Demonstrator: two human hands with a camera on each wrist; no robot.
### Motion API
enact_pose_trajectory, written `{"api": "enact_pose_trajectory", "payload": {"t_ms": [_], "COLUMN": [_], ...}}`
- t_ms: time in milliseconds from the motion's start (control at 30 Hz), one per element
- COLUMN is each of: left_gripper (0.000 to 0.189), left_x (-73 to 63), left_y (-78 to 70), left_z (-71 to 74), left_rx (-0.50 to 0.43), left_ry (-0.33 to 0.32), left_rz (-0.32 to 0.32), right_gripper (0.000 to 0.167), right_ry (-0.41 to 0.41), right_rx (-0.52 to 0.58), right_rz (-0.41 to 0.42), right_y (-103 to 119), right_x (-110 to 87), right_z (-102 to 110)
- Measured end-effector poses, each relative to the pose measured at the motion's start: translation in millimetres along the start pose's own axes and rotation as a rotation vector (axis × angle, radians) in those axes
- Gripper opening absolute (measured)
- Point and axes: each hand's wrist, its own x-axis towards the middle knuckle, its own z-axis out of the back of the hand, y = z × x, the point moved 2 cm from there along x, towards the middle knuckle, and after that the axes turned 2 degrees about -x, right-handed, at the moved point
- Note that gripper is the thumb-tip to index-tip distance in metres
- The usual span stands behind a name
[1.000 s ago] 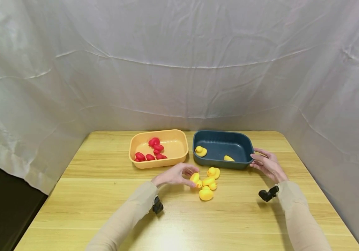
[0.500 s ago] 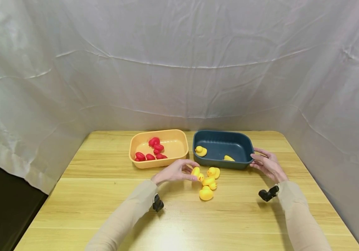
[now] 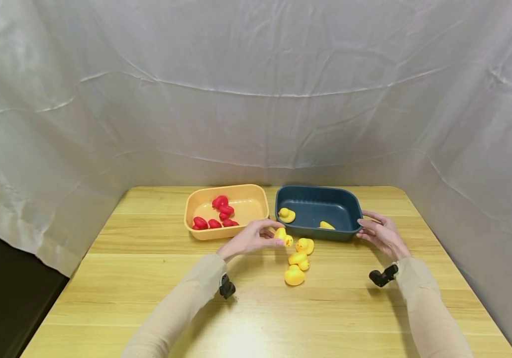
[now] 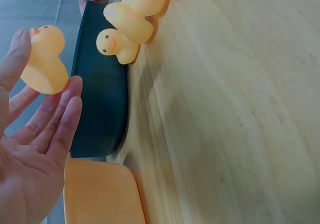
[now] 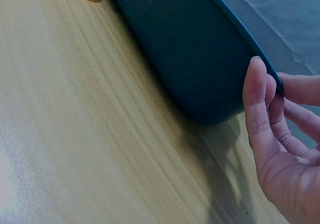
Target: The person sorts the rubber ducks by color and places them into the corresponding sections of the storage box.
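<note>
My left hand (image 3: 252,237) pinches a yellow rubber duck (image 4: 46,66) between thumb and fingertips, raised off the table just in front of the dark blue bin (image 3: 323,232). At the bin's right end, my right hand (image 3: 382,234) grips the corner, thumb on the front wall and fingers around the side. Inside that bin are a yellow duck (image 3: 286,215) at the left and another yellow duck (image 3: 326,225), partly hidden by the front wall. Three more ducks lie on the table before it: an upper duck (image 3: 305,246), a middle duck (image 3: 298,259) and a lower duck (image 3: 294,276).
Left of the blue bin stands an orange bin (image 3: 249,229) with several red ducks (image 3: 226,211) inside. Both bins rest near the back of the wooden table (image 3: 148,278). A pale curtain (image 3: 256,124) hangs behind and along the sides.
My left hand has lifted the duck away from the others and carried it up toward the blue bin's front wall. My right hand has stayed at the bin's corner.
</note>
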Motion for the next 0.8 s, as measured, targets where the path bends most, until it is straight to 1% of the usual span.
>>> {"api": "enact_pose_trajectory", "payload": {"t_ms": [167, 333, 500, 633, 800], "left_gripper": [0.047, 0.048, 0.047, 0.048, 0.048], "left_x": [3.5, 7.9, 13.9, 20.4, 28.3], "left_y": [-2.3, -5.9, -9.6, -10.8, -12.2], "left_z": [0.2, 0.2, 1.9, 3.0, 2.3], "left_rx": [-0.004, -0.018, -0.020, -0.012, -0.027], "left_ry": [-0.054, -0.087, -0.112, -0.146, -0.180], "left_rz": [-0.005, -0.012, -0.031, -0.019, -0.001], "right_gripper": [0.057, 0.061, 0.059, 0.058, 0.061], "right_ry": [-0.001, -0.004, -0.002, -0.002, -0.003], "right_rx": [0.000, -0.008, -0.004, -0.004, -0.008], "right_rz": [-0.001, -0.003, -0.001, 0.001, 0.003], "right_y": [0, 1, 0, 0, 0], "right_x": [-0.1, -0.5, -0.4, -0.3, -0.4], "right_z": [0, 0, 0, 0, 0]}}
